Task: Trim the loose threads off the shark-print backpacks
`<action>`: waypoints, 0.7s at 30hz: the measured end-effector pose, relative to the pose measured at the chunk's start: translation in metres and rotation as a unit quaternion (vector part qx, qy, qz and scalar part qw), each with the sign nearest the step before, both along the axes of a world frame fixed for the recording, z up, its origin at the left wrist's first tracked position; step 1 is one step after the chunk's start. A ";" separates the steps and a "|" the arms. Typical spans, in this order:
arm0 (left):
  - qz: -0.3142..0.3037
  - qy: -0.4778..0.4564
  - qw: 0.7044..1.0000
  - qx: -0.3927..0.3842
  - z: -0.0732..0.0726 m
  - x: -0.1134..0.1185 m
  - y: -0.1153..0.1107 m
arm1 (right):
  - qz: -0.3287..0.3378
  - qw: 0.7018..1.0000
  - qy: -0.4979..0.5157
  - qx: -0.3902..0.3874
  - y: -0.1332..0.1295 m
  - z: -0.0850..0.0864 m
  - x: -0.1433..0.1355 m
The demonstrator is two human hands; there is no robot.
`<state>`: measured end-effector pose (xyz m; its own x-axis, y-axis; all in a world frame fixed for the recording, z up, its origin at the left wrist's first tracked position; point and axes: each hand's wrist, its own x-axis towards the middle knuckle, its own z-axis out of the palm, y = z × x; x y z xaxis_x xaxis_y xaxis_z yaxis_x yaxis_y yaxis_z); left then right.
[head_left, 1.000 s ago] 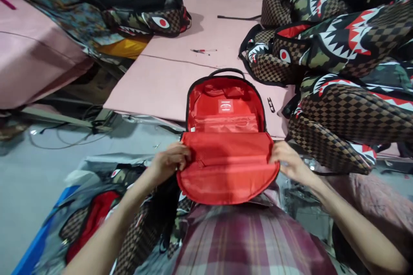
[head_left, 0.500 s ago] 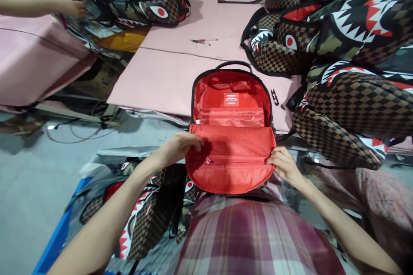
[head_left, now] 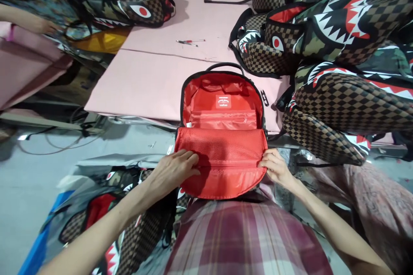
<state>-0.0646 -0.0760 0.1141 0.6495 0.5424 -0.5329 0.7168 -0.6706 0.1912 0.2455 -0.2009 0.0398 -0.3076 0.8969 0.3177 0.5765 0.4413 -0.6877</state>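
Observation:
A backpack (head_left: 222,146) stands open in front of me, its red-lined front panel folded down towards my lap. Inside are a small label (head_left: 223,101) and a zipped pocket (head_left: 222,120). The panel has a mesh section and a zipper (head_left: 229,166) running across it. My left hand (head_left: 179,167) lies over the panel's left side at the zipper's left end, fingers curled; what they pinch is hidden. My right hand (head_left: 275,166) pinches the panel's right edge near the zipper's other end.
Several patterned backpacks (head_left: 348,94) are piled on the right of the pink table (head_left: 145,77). Thread snips (head_left: 264,98) and pens (head_left: 190,42) lie on it. More backpacks (head_left: 142,232) sit below left. Another person's hand (head_left: 48,25) is near a backpack (head_left: 129,8) at upper left.
My left hand has shifted lower on the panel, onto the zipper's left end, and the zipper pull seen earlier is now hidden. My right hand keeps its grip. The view has shifted slightly right.

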 end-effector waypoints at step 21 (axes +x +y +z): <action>-0.080 -0.250 0.950 0.171 -0.012 0.046 -0.066 | -0.100 0.989 0.059 0.090 0.004 0.014 -0.009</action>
<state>-0.0187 -0.1423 0.1026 0.8637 0.5011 0.0538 0.4773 -0.8476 0.2319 0.2366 -0.1965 0.0537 -0.0817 0.8616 0.5011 0.5846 0.4486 -0.6760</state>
